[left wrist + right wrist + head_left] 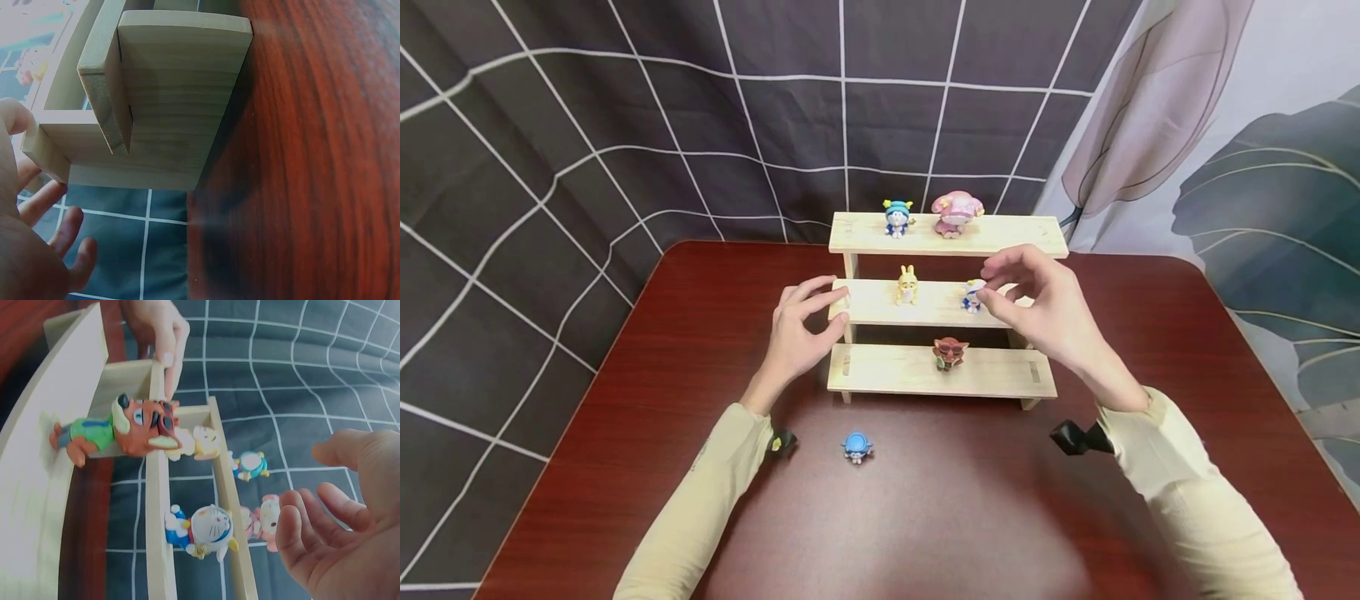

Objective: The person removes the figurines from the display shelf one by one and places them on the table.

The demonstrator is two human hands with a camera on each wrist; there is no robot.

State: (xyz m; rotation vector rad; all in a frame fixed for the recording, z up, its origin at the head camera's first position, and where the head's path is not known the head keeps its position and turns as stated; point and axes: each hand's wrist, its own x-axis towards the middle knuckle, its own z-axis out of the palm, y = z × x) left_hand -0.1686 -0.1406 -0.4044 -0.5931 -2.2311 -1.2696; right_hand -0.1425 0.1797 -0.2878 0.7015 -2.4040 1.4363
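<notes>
At the left end of a three-tier wooden display stand point(880, 315), my left hand point(802, 329) grips the middle board, thumb at its front edge. The left wrist view shows its fingertips point(47, 199) at the board's end, the other fingers spread. My right hand point(1051, 310) is beside a white-and-blue cat figurine point(972, 297) standing on the middle board. In the right wrist view a gap separates its loosely bent fingers from that figurine point(209, 526). A yellow long-eared figurine point(907, 288) stands farther left on the same board.
A fox figurine point(951, 354) stands on the lowest board. The top board holds a blue-capped figurine point(897, 219) and a pink figurine point(956, 215). Another blue figurine point(857, 447) sits on the dark red table point(925, 517) in front. A grid-patterned curtain point(790, 117) hangs behind.
</notes>
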